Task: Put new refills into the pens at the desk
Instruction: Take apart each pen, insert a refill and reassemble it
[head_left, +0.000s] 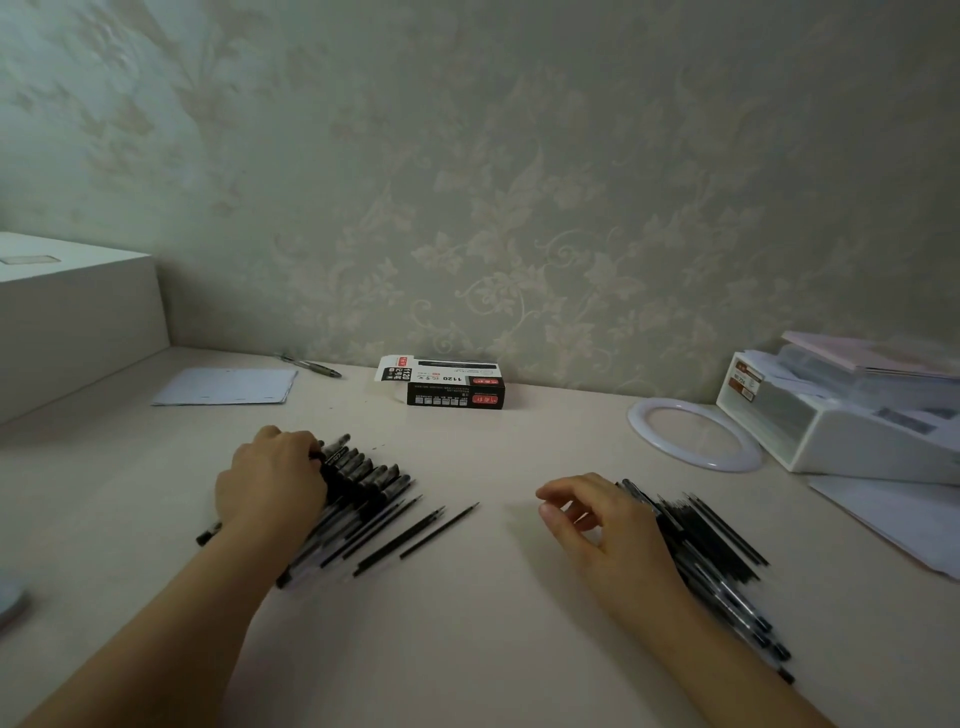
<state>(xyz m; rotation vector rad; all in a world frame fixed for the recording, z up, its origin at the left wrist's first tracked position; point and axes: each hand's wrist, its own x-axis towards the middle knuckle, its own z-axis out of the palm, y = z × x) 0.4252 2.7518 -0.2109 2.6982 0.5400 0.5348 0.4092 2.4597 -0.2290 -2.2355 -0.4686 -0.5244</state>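
Under the left hand (270, 483), seemingly gripping capped pens (363, 470), refills (415, 530) point to 2 o'clock; right hand (602, 525) hovers loosely curled, empty.

On the open flap of the black-and-white pen box (451, 383) in front of me I read "1120". Its other print is too small to read, as is the storage box's label (744, 383).

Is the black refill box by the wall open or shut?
Open: the black refill box has its white end flap folded out at its left end.
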